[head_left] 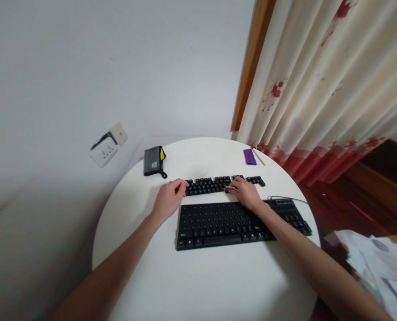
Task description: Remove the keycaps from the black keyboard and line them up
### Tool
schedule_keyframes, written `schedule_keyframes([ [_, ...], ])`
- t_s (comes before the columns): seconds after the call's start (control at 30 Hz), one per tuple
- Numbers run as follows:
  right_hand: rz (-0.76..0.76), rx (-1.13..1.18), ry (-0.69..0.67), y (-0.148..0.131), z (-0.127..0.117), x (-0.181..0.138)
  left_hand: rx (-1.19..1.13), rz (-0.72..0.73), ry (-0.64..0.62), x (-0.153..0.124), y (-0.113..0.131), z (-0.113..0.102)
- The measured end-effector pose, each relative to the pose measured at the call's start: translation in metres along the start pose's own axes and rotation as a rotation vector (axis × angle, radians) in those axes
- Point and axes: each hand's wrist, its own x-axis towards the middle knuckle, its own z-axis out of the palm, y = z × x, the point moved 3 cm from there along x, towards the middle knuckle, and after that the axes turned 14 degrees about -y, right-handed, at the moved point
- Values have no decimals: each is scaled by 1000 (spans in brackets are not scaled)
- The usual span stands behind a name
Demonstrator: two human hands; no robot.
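A black keyboard (215, 225) lies on the white round table (198, 281), its front rows carrying raised keycaps while the rows behind look lower and bare. Behind it, loose black keycaps (205, 186) are laid out in rows. My left hand (170, 196) rests at the left end of these rows, fingers curled in and touching or very near the end keycaps; whether it holds one is hidden. Over the right part of the rows, my right hand (246, 192) pinches a thin shiny metal tool (231, 187), seemingly tweezers, its tip at a dark keycap. My right forearm crosses above the keyboard.
A dark grey pouch (151, 161) with a yellow patch sits at the back left. A purple cloth (250, 157) and a pale stick (258, 157) lie back right. The keyboard's cable (287, 197) runs off right. A wall and curtain (305, 89) stand behind.
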Motion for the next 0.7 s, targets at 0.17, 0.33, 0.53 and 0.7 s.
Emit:
schedule_keyframes([
  [0.17, 10, -1, -25, 0, -2, -2, -12, 6, 2, -1, 1, 0],
  [0.33, 5, -1, -43, -2, -5, -1, 1, 13, 1, 0, -1, 1],
  [0.53, 6, -3, -48, -6, -7, 1, -5, 11, 4, 0, -1, 1],
  [0.7, -9, -5, -33, -5, -5, 3, 2, -2, -11, 0, 0, 1],
])
